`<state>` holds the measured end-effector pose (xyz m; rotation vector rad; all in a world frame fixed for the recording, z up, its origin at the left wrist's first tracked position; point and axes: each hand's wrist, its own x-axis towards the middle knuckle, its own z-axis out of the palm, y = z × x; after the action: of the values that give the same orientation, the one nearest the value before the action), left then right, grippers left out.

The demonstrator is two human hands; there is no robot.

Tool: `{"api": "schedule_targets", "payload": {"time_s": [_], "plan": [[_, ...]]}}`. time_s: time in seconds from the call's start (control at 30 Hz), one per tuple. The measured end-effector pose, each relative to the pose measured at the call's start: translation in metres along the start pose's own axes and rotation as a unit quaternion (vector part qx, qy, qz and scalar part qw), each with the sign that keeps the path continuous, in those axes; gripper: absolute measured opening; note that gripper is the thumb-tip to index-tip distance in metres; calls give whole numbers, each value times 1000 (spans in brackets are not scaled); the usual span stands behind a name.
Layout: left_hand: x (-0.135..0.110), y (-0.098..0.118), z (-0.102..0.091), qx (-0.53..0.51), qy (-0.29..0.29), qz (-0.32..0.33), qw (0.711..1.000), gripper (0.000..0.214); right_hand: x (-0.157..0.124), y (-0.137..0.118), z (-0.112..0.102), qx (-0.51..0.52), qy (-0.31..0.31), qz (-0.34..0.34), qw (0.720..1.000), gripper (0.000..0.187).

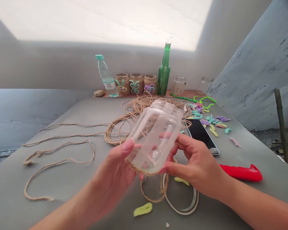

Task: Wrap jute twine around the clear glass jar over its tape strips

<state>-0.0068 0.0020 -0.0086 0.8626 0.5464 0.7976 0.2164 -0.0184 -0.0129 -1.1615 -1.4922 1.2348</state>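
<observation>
Both my hands hold a clear glass jar [156, 134] tilted on its side above the grey table [69, 179], its mouth pointing away from me. A pale strip of tape runs along its side. My left hand [117, 174] cups the jar's base, thumb on the glass. My right hand [194, 159] grips the other side, fingertips pressing jute twine [144, 169] that circles the base edge. The twine hangs down in a loop [156, 191] to the table.
A big coil of jute twine [134, 115] and loose strands [55, 153] lie on the table. Also there: a phone [203, 135], red cutter [242, 172], tape ring [182, 204], colourful pipe-cleaner pieces [206, 116]. At the back stand a water bottle [107, 76], twine-wrapped jars [135, 83], green bottle [164, 72], empty jars [179, 85].
</observation>
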Motion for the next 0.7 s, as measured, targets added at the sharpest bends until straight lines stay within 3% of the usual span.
{"api": "schedule_targets", "payload": {"time_s": [0.13, 0.3, 0.43, 0.53, 0.63, 0.7], "plan": [[0, -1, -3, 16, 0, -21, 1000, 43, -1, 4, 1, -3, 7, 5, 1000, 64], [2, 2, -4, 75, 22, 3, 997, 39, -2, 2, 1, -5, -10, -2, 1000, 38], [2, 5, -4, 87, 75, 42, 993, 31, 0, -1, 1, 0, 26, 20, 999, 66], [1, 3, -7, 95, 77, 53, 991, 40, 0, -3, 0, -12, 45, 25, 999, 65], [-1, -2, -6, 127, 80, 18, 989, 47, 0, -5, -1, -23, 51, 32, 998, 65], [-2, -3, -4, 141, 78, -10, 987, 63, -1, -6, -2, -28, 45, 40, 998, 65]]}}
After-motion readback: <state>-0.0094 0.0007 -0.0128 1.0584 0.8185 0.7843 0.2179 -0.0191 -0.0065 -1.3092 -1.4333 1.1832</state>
